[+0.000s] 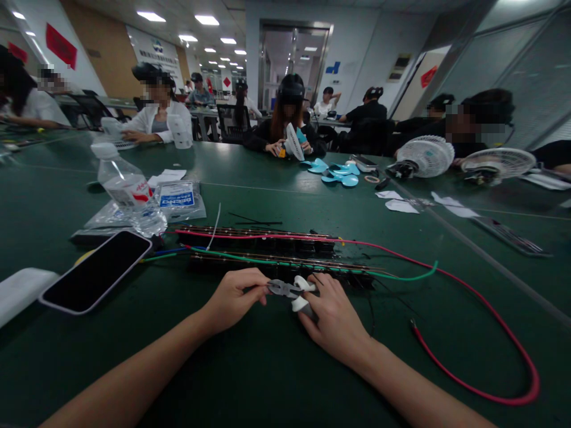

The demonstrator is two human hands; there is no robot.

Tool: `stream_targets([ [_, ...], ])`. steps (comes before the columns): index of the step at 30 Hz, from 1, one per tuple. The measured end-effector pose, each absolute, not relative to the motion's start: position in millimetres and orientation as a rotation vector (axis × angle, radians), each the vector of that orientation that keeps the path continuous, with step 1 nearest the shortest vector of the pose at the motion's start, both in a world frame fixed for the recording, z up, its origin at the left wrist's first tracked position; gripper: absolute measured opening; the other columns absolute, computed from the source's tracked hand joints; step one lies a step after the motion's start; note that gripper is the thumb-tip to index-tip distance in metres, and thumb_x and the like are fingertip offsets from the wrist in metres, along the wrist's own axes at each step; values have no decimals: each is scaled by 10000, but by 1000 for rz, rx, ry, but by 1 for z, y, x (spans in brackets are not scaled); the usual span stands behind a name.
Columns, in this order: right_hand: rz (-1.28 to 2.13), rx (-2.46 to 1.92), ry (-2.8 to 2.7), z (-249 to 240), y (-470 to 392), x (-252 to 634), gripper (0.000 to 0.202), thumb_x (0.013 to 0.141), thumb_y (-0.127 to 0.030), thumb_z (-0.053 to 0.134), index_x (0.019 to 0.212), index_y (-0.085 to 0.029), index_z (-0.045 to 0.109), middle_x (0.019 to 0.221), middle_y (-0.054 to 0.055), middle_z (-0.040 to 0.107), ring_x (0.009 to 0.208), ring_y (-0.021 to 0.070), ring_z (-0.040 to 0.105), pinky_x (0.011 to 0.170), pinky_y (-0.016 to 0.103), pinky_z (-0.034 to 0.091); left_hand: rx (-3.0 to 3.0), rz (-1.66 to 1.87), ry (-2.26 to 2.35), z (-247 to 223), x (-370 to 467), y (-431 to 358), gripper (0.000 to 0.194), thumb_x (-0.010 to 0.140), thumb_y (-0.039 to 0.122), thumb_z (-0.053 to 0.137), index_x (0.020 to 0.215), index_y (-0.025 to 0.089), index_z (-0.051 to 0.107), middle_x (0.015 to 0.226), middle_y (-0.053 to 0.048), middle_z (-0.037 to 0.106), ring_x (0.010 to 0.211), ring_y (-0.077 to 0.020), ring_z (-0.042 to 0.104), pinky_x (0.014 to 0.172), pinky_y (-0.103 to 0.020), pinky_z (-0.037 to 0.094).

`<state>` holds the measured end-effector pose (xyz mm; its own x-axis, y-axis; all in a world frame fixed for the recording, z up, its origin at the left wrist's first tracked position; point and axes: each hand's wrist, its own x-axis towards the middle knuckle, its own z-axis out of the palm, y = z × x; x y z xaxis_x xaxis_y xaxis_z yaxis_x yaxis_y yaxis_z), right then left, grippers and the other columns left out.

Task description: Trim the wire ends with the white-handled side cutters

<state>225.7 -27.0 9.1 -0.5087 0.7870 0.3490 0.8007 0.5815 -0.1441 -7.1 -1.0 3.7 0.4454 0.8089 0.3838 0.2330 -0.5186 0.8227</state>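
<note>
My right hand [336, 315] is wrapped around the white-and-grey handles of a pair of cutting pliers [285, 289], whose metal jaws point left. Thumb and forefinger of my left hand [234, 297] pinch together right at the tip of the jaws. Whatever lies between those fingers is too small to make out. Just beyond both hands lie two long black strips with metal rails, a nearer one [285, 261] and a farther one [250, 233]. Along the nearer strip runs a green wire [414, 278]; a red wire [495, 315] follows the farther one and loops round to the right.
To the left are a phone [96, 273], a white block [22, 291], a plastic bottle [129, 187] and a plastic bag [178, 199]. A white cable tie [214, 226] sticks up from the strips. Across the green table [250, 368], people handle fan parts near blue fan blades [341, 173].
</note>
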Motion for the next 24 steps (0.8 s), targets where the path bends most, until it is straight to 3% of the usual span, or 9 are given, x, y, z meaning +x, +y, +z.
stream_targets([
  [24,-50,-1286,-2483,0,-25,228,74,804,-210,610,771,-162,657,948,115,572,877,235,541,759,394,497,2013,1030,889,2,-7,-1,228,890,141,544,697,148,665,741,-35,655,716,-144,618,673,-257,469],
])
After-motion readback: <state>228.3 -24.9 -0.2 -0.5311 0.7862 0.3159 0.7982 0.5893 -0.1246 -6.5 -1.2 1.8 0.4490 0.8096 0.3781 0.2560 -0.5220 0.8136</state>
